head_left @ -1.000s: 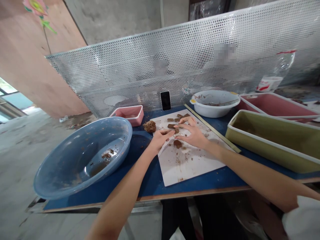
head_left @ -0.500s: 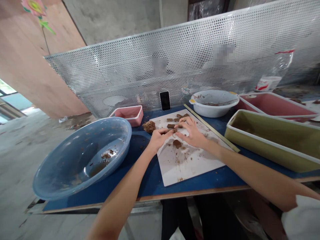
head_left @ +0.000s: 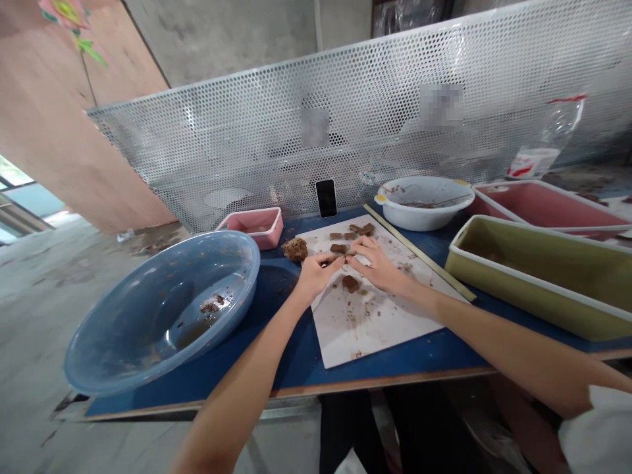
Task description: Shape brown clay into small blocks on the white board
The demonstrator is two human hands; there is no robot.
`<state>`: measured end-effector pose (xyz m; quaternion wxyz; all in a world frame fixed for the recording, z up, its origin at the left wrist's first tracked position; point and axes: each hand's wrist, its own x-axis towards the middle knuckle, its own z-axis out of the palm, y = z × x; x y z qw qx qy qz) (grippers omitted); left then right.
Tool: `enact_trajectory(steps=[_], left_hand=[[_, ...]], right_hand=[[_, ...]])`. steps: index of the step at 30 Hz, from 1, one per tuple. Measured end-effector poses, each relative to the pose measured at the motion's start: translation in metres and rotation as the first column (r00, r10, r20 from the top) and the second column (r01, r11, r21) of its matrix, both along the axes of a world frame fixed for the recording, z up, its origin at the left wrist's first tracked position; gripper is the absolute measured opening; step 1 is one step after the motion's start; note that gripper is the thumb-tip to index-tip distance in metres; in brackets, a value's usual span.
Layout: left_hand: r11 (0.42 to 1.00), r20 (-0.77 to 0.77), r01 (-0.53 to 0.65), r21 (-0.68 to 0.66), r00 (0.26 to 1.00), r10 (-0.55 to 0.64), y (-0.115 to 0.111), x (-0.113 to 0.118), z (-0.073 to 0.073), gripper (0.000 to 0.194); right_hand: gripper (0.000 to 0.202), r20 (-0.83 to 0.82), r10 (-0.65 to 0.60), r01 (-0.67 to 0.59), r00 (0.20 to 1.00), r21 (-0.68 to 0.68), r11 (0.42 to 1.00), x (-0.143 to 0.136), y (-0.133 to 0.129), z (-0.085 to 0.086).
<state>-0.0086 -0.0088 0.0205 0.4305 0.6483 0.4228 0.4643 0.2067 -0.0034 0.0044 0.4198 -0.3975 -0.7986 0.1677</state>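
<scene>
Over a white board (head_left: 380, 329), my left hand (head_left: 313, 275) and my right hand (head_left: 375, 264) meet with fingertips nearly touching. Both hands are closed, thumbs and fingers pinching a small brown clay piece (head_left: 345, 257), mostly covered by the fingers. Just beyond them lies a short block of brown clay (head_left: 338, 249). Several more shaped clay pieces (head_left: 362, 229) sit at the board's far side. A loose clay lump (head_left: 350, 284) rests nearer to me, among scattered crumbs. Left of the board is a rough brown clump (head_left: 295, 249).
A large blue basin (head_left: 118, 316) stands at left, a small pink tub (head_left: 274, 230) behind it. A phone (head_left: 326, 198) leans against a perforated metal panel (head_left: 237, 131). Along the board's right edge lies a strip (head_left: 419, 253); beyond are a white basin (head_left: 419, 217), green planter (head_left: 518, 276) and pink planter (head_left: 567, 227).
My right hand has come in slightly toward the left hand, its fingers drawing together on the clay piece. My left hand has barely moved.
</scene>
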Motion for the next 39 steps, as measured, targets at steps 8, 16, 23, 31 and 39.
enact_trajectory(steps=[8,16,23,31,39], left_hand=[[0.993,-0.048,-0.058,0.103,0.997,0.063,0.0045,-0.0043,0.0003,0.046],[0.996,-0.025,-0.01,0.094,1.0,0.012,0.0048,-0.0038,-0.0011,0.042],[0.997,-0.03,0.025,0.07,0.999,-0.023,0.0046,-0.003,-0.0007,0.042],[0.995,-0.042,-0.009,0.099,0.999,0.013,0.0035,0.0002,-0.0016,0.046],[0.989,-0.125,-0.002,0.149,0.992,0.021,0.0059,-0.0003,-0.0072,0.048]], right_hand=[[0.045,-0.107,0.006,-0.008,0.994,-0.022,1.0,0.0002,0.0045,0.0017],[0.059,-0.031,0.06,-0.062,0.998,-0.059,0.996,0.0024,-0.0002,0.0036],[0.045,-0.016,0.002,-0.003,1.0,-0.061,0.998,0.0049,0.0065,0.0002],[0.039,-0.05,-0.019,0.016,0.999,-0.052,0.998,0.0054,0.0066,0.0023],[0.044,-0.134,-0.062,0.046,0.989,-0.116,0.992,0.0066,0.0071,0.0005]])
